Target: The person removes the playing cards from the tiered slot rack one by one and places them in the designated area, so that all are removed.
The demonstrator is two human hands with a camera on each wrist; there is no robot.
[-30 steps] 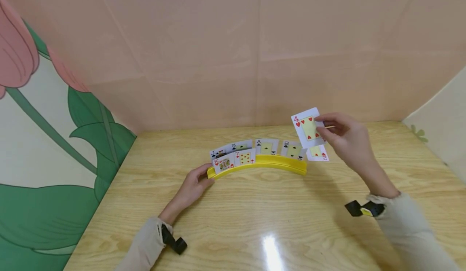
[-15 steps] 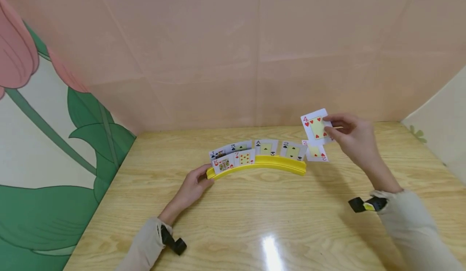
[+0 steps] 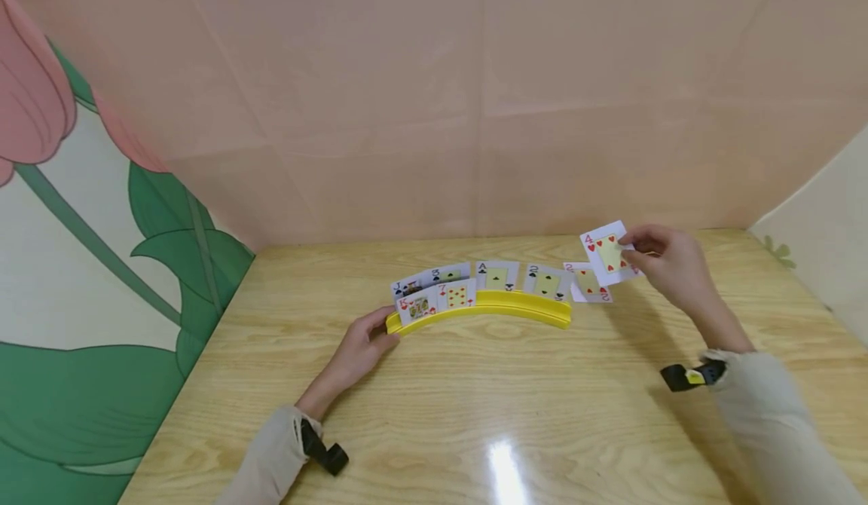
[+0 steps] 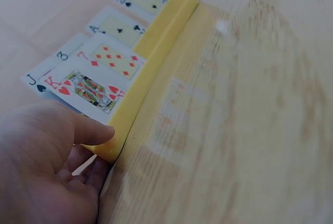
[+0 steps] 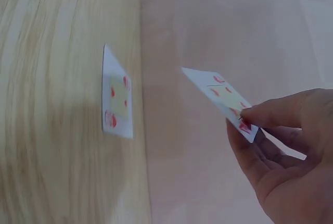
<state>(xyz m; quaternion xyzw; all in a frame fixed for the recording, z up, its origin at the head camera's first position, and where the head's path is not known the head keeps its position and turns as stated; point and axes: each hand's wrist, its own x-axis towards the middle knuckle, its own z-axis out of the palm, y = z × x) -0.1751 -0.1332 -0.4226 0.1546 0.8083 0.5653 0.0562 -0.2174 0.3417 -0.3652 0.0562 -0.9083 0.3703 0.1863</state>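
Note:
My left hand grips the left end of a curved yellow card holder, its thumb on the front face in the left wrist view. A king of hearts and a seven of diamonds stand in the front slot. Behind them are a jack, a three, an ace of clubs and a two of spades. Above the table, my right hand pinches a four of hearts between thumb and fingers. It partly covers a red two lying face up.
The wooden table meets a pink wall covering close behind the cards. A wall with painted flowers borders the left side, and a pale wall stands at the right.
My right hand has moved right and slightly down with the four of hearts, uncovering more of the red two. My left hand stays on the card holder.

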